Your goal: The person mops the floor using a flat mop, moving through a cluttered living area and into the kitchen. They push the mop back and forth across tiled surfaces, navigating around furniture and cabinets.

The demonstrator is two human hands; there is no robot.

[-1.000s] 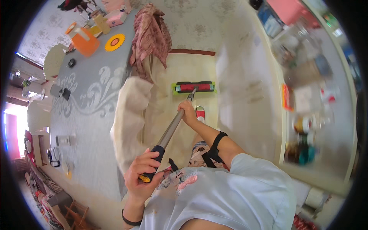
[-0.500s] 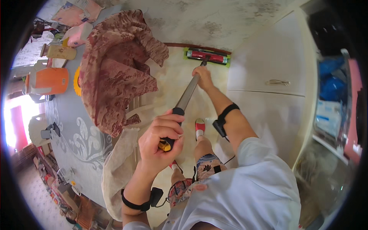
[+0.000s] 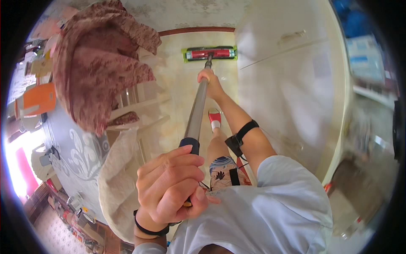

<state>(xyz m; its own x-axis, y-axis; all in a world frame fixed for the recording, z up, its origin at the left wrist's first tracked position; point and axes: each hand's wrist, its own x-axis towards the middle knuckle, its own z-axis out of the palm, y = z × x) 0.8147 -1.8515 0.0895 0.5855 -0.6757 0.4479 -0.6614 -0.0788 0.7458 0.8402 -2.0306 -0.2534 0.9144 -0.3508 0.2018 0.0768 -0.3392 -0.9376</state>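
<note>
Pale floor (image 3: 171, 51); patterned wall (image 3: 194, 12); white cabinet (image 3: 292, 89); bright window (image 3: 16, 158).

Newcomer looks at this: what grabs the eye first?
The mop down the middle, its red-and-green head on the pale floor, left hand gripping the near end, right hand farther along. Next, the big rumpled reddish cloth at upper left, then the orange jug toward the left rim.
</note>
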